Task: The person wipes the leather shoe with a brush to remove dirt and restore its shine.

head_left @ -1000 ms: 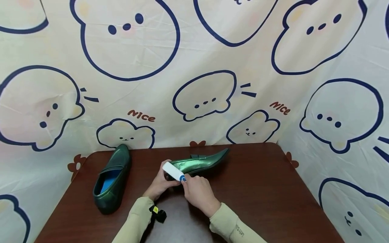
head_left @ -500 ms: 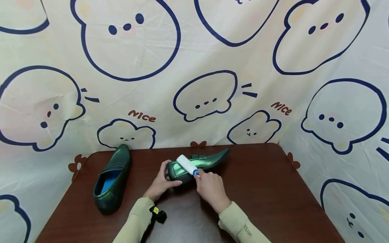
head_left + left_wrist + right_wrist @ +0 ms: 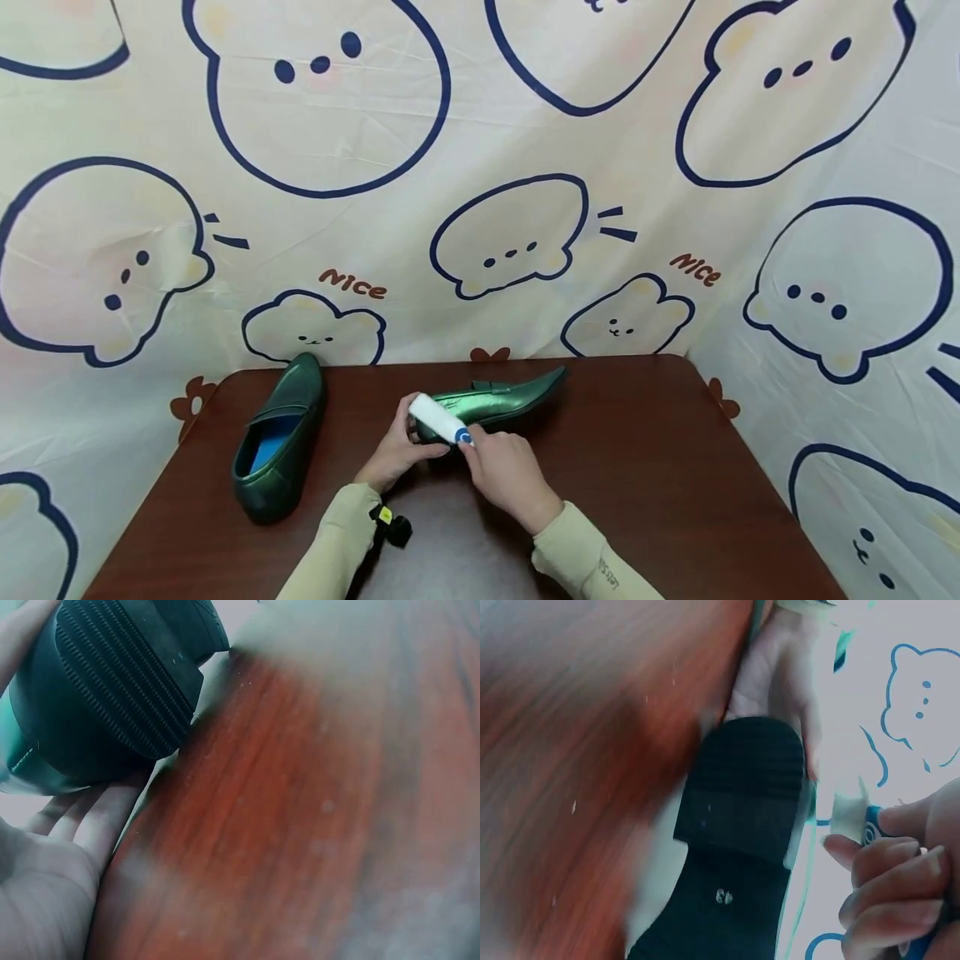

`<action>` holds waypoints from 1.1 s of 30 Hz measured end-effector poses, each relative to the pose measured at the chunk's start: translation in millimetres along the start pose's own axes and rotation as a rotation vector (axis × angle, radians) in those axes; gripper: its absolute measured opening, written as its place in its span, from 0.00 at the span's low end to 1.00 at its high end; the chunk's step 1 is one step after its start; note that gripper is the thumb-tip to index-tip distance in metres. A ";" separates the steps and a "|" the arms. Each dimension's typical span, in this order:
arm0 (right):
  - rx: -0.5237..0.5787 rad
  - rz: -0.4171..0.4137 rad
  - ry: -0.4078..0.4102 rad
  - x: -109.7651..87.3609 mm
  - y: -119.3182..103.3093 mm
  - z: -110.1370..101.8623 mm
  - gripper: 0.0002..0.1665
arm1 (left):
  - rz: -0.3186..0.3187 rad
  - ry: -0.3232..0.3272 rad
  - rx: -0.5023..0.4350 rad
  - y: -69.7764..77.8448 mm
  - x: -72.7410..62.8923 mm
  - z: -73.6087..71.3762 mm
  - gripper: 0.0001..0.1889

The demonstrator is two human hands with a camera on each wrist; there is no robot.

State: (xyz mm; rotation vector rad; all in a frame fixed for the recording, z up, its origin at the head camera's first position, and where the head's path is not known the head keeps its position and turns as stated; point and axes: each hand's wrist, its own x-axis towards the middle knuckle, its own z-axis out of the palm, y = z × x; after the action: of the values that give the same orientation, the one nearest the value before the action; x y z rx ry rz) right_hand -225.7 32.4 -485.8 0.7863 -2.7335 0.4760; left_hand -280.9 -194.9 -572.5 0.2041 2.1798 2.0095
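Note:
A green metallic loafer (image 3: 480, 406) lies on its side at the table's far middle, toe to the right. My left hand (image 3: 397, 450) grips it by the heel, thumb in front and fingers behind; in the left wrist view its fingers lie under the ribbed heel (image 3: 120, 682). My right hand (image 3: 513, 471) holds a brush (image 3: 437, 418) with a white oblong head and a blue handle. The brush head lies over the rear side of the shoe, overlapping it near my left fingers. In the right wrist view, fingers curl round the blue handle, beside the dark sole (image 3: 735, 892).
A second green loafer (image 3: 279, 450) with a blue insole stands upright at the left of the brown table (image 3: 645, 500). A cartoon-printed cloth (image 3: 510, 125) hangs behind the table and at its sides. A black strapped device (image 3: 393, 527) sits at the left wrist.
My right hand has moved the brush right along the shoe's side, then back left to the heel end. The left hand and the shoe stay nearly still.

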 end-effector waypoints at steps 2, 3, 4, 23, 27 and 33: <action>-0.017 -0.025 -0.007 1.1 -3.5 5.3 0.11 | 0.012 0.000 -0.011 -0.6 -0.4 0.3 0.52; -0.027 -0.025 -0.009 1.5 -4.3 6.8 0.10 | 0.013 -0.004 -0.014 -0.7 -0.5 0.5 0.51; -0.034 -0.020 -0.010 2.5 -4.7 7.8 0.10 | 0.012 -0.008 -0.018 -0.8 -0.4 0.4 0.51; -0.062 0.064 0.056 5.6 16.1 -9.4 0.13 | 0.003 0.001 -0.008 -2.6 -0.6 0.0 0.52; -0.036 -0.035 -0.010 5.2 1.2 -2.0 0.13 | 0.011 0.002 -0.003 -1.8 -2.2 -1.6 0.53; -0.067 -0.055 -0.006 4.9 5.4 2.6 0.11 | 0.030 0.004 -0.022 -1.1 -1.7 0.1 0.51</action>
State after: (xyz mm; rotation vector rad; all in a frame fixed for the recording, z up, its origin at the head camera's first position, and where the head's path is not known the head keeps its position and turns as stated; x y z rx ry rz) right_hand -233.0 33.4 -487.8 0.8438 -2.7099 0.3696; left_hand -279.2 -195.2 -573.6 0.2310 2.1685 2.0506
